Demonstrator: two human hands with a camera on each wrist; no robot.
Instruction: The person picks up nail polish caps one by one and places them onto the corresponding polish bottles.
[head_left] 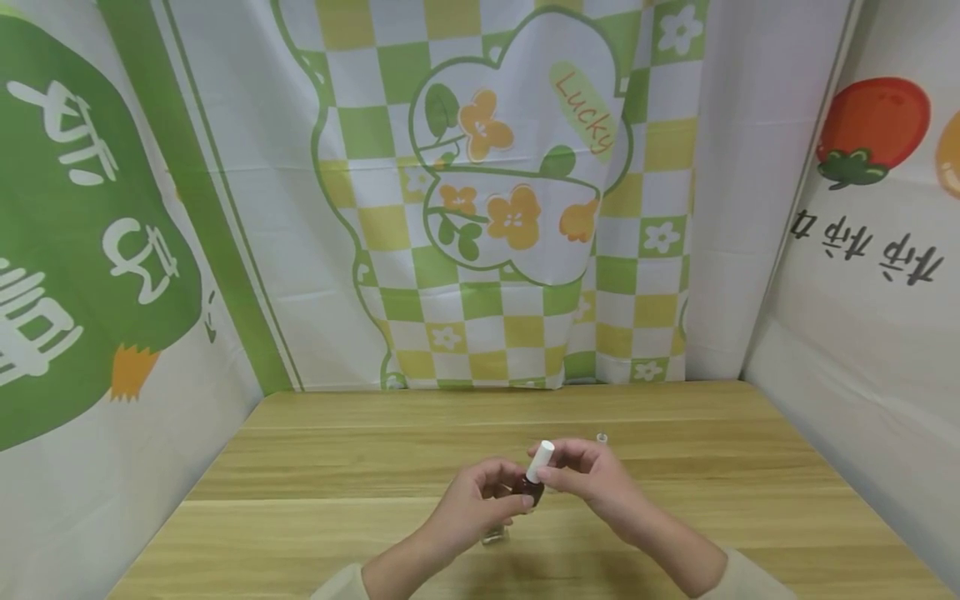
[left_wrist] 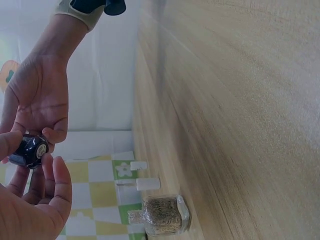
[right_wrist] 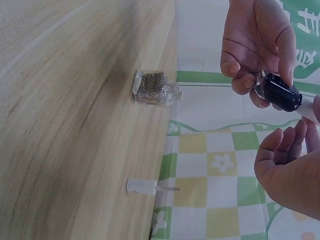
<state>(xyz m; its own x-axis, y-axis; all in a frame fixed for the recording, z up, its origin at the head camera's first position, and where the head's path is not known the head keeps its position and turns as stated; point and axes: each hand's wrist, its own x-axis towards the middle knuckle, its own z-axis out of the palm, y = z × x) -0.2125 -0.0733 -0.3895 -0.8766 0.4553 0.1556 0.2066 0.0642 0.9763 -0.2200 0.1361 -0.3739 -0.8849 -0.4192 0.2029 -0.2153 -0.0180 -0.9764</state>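
Above the table, my left hand (head_left: 467, 504) grips a small dark nail polish bottle (right_wrist: 281, 93) between thumb and fingers. My right hand (head_left: 603, 479) pinches the white cap (head_left: 540, 461) at the top of that bottle. The bottle leans slightly, with its cap upward; in the left wrist view its base (left_wrist: 41, 151) shows a round pale label. Below the hands, a clear glass bottle with glittery contents (right_wrist: 154, 88) stands uncapped on the table. A white brush cap (right_wrist: 141, 186) stands upside down, its brush pointing up.
Another small white piece (left_wrist: 139, 165) stands beyond the brush cap. The wooden table (head_left: 337, 450) meets a checkered cloth (head_left: 480, 333) at its back edge. Printed cloths hang along the left (head_left: 225, 417) and right sides (head_left: 840, 375).
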